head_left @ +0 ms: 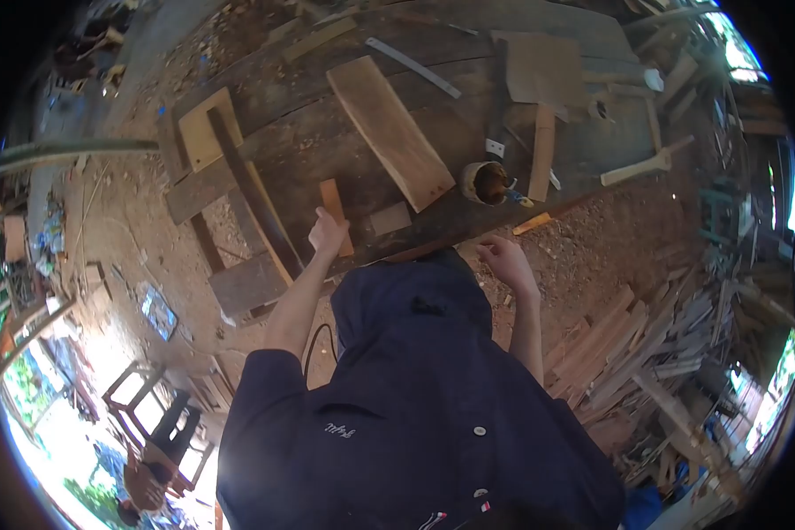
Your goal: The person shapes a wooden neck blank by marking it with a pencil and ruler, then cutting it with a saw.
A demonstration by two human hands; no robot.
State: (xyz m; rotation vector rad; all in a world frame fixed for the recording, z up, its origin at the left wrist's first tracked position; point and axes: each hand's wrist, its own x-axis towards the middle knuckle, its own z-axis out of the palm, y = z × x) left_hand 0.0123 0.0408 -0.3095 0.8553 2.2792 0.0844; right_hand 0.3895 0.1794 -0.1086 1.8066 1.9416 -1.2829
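Observation:
My left hand [327,234] is closed at the lower end of a narrow orange-brown wood strip [334,205] near the front edge of the dark workbench [300,168]. To its right lies a small flat wood piece [390,218]. A long plank with a pale edge [389,128] rests behind them. My right hand [505,261] hangs just off the bench edge with its fingers curled; whether anything is between them is too small to tell. Above it stands a round pot [485,183] with dark contents and a brush [519,200] leaning at its rim.
A wooden frame [230,190] stands at the bench's left end. A metal ruler [412,67], a flat board [543,71] and a wood strip [542,155] lie farther back. Piled wood scraps [627,344] cover the ground at right. Another person [147,481] is at the lower left.

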